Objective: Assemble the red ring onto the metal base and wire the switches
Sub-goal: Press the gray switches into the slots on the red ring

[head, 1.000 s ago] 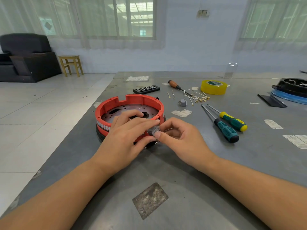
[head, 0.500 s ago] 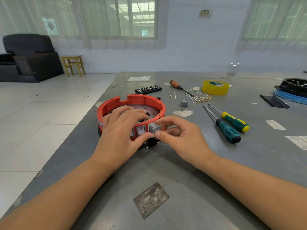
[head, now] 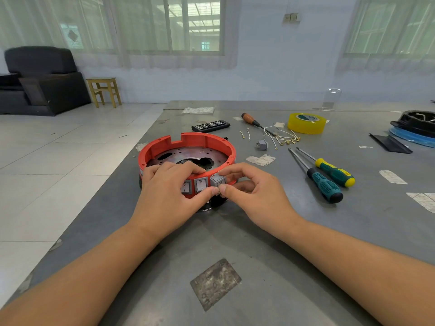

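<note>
Three grey rocker switches sit in the near wall of the red ring (head: 188,142), which rests on the perforated metal base (head: 188,155) near the left edge of the grey table (head: 259,243). Two of them, the left switch (head: 186,187) and the middle switch (head: 201,184), lie flush in their openings; the right switch (head: 217,181) is tilted and only partly in.

The left hand (head: 168,198) lies over the ring's near rim, fingers curled over the top edge and thumb pressed up against the tilted switch from below. The right hand (head: 256,194) pinches that same switch between forefinger and thumb, its other fingers loosely bent.

Just right of the ring lies a scrap of white paper (head: 260,159); beyond it are a loose grey switch (head: 262,145) and a bundle of white wires (head: 283,137) with brass terminals. Two green-handled screwdrivers (head: 327,180) lie side by side to the right. Farther back are a wooden-handled screwdriver (head: 253,120), a roll of yellow tape (head: 306,123) and a black bit case (head: 210,125).
</note>
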The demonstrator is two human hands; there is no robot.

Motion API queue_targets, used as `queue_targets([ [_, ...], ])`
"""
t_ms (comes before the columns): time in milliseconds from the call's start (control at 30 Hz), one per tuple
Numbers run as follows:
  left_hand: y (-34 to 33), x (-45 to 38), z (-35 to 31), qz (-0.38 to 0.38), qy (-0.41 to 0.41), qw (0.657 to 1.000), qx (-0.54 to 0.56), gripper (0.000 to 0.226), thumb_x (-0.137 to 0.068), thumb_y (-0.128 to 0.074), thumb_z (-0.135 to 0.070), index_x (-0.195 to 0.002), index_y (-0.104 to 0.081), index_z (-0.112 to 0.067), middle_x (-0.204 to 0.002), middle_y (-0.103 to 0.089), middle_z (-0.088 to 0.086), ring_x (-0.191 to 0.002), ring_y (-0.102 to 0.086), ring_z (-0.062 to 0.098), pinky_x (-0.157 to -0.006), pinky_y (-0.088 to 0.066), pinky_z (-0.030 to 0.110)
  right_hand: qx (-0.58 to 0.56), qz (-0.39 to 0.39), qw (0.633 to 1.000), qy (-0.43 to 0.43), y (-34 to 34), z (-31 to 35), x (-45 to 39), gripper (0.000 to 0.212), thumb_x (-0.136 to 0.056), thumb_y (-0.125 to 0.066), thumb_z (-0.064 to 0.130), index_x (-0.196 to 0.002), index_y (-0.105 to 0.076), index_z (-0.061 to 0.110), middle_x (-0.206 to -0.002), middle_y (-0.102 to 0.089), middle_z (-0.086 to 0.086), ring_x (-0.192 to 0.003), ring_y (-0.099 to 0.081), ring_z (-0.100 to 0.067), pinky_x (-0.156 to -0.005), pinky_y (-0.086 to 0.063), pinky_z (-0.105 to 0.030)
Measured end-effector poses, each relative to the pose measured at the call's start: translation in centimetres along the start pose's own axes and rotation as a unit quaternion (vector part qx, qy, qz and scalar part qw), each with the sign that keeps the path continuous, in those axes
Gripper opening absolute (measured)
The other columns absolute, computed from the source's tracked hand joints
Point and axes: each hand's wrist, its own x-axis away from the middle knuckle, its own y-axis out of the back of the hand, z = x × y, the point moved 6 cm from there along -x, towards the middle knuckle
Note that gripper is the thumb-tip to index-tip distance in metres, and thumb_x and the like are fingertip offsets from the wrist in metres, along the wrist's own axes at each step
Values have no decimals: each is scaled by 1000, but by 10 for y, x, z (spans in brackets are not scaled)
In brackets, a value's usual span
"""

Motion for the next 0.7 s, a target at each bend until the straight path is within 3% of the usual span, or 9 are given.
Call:
queue_targets([
  [267,-1,-1,2,-10,13,1000,8,49,-80,-56,-79,-104,-69,-39,-95,-55,-37,-102,-51,-1,-96,-21,25,14,-21,1000,6,2,0,-1,21,-87,-79,21,-100,-72,37,-89,-69,14,-76,-72,-12,-66,-52,-19],
  [467,0,-1,-1,-15,21,1000,15,47,-80,-55,-78,-103,-69,-39,-92,-57,-34,-98,-53,2,-96,-24,29,0,-36,999,10,3,0,-1,18,-88,-79,19,-97,-71,32,-88,-69,4,-77,-71,-19,-67,-57,-23],
  [700,1,-1,0,-3,21,999,24,50,-79,-53,-79,-105,-70,-38,-96,-62,-27,-102,-53,3,-98,-24,29,-11,-19,1000,9,2,-2,-2,17,-90,-76,15,-94,-69,29,-87,-69,6,-80,-74,-18,-73,-60,-30],
])
